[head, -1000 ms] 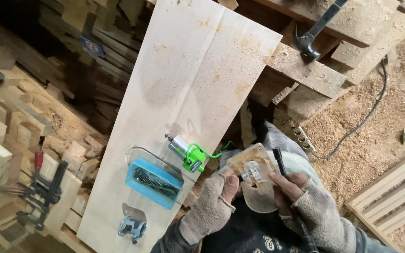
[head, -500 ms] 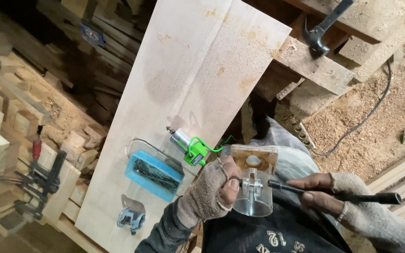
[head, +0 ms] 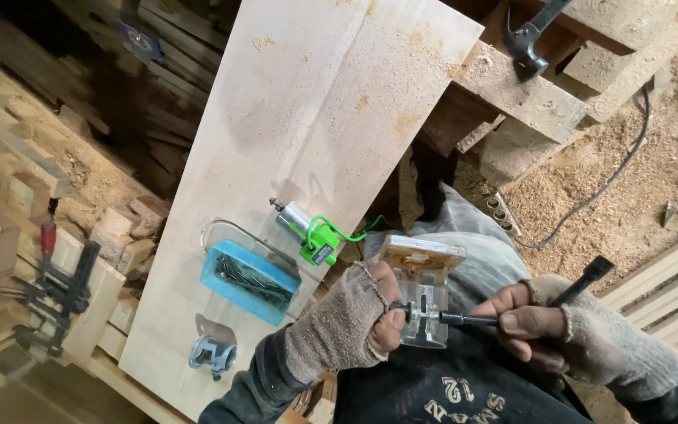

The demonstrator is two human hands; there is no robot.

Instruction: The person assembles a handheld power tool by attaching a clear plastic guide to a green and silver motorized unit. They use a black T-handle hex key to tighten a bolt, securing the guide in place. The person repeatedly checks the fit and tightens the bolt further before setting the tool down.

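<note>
My left hand (head: 355,318), in a fingerless knit glove, grips a clear plastic router base (head: 421,298) with a wooden plate on top, held over my lap. My right hand (head: 539,326), also gloved, holds a black screwdriver (head: 512,310) whose tip meets a screw on the side of the base. Just left of my hands, on a long pale wooden board (head: 308,149), lie a small green and silver motor (head: 308,232), a blue plastic box of nails (head: 249,281) and a small metal fitting (head: 213,355).
A red-handled clamp (head: 52,294) grips wood blocks at the left. A hammer (head: 531,35) rests on rough timber at top right. A black cable (head: 614,177) trails over the sawdust floor. Stacked planks (head: 668,283) lie at the right.
My right hand has drawn in toward the router base, bringing the screwdriver tip onto its side screw. The base has turned in my left hand. The view has shifted slightly.
</note>
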